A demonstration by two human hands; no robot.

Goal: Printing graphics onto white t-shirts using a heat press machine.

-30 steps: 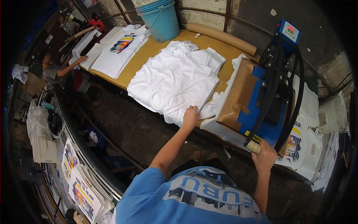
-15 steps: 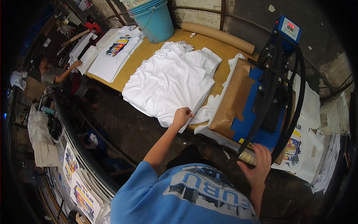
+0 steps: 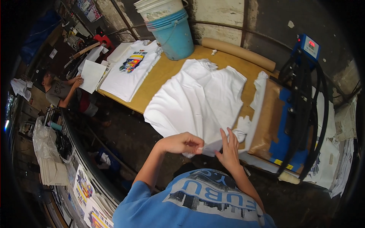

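White shirt stack [image 3: 197, 102] lies on the yellow-brown table [image 3: 167, 70], its near edge pinched in our left hand [image 3: 184, 143]; our right hand [image 3: 230, 151] spreads wide at that edge. We see large lettering [image 3: 207, 185] across our blue shirt [image 3: 152, 209] and red digits [image 3: 311, 43] lit on the blue control box [image 3: 303, 42]

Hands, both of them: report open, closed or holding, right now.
Left hand: closed, pinching the edge of the plain white shirt.
Right hand: open, fingers spread at the shirt's edge; whether it touches cannot be told.
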